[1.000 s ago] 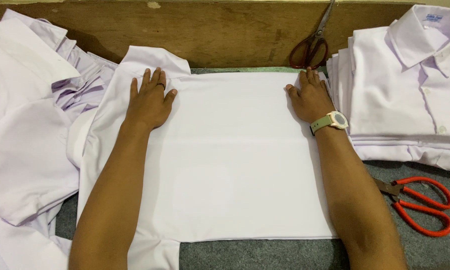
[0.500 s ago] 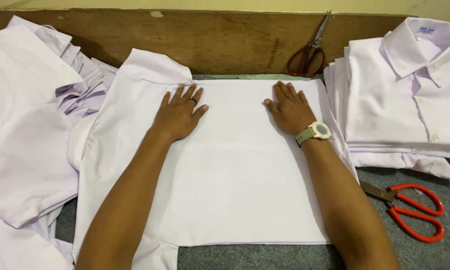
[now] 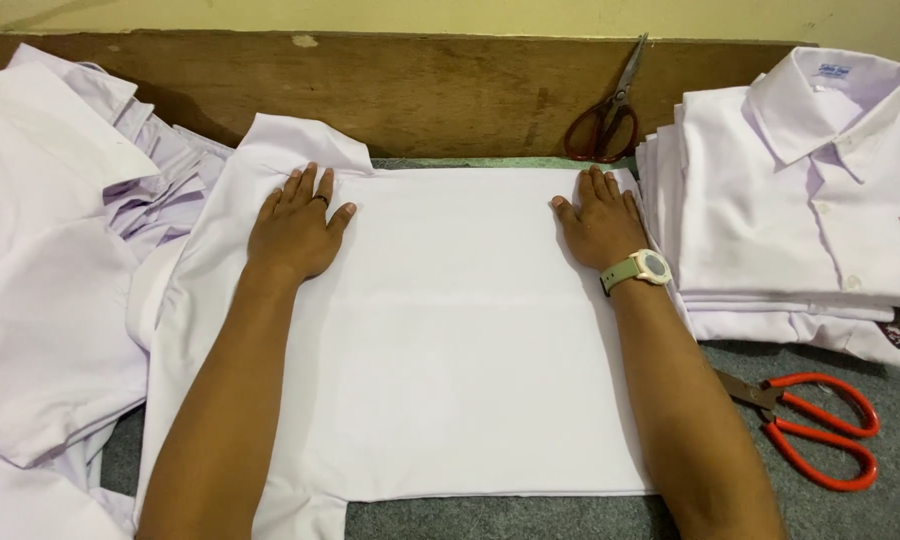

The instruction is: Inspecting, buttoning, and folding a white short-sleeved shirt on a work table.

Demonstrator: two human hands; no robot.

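Observation:
A white shirt point(image 3: 460, 340) lies spread flat, back side up, on the grey work surface in front of me. My left hand point(image 3: 295, 225) rests palm down on its upper left part, fingers apart, close to the short sleeve point(image 3: 290, 145) that sticks out at the top. On the upper right part my right hand point(image 3: 598, 220) presses flat near the shirt's right edge, with a pale wristwatch point(image 3: 638, 270) on that wrist. Neither hand grips anything.
A stack of folded white shirts point(image 3: 800, 210) sits at the right. Unfolded white shirts point(image 3: 50, 270) are heaped at the left. Red-handled scissors point(image 3: 810, 425) lie at the lower right; darker scissors point(image 3: 610, 105) lean on the wooden board point(image 3: 420, 90) behind.
Both hands slid apart across the shirt from nearer the middle toward its left and right sides, staying flat on the cloth.

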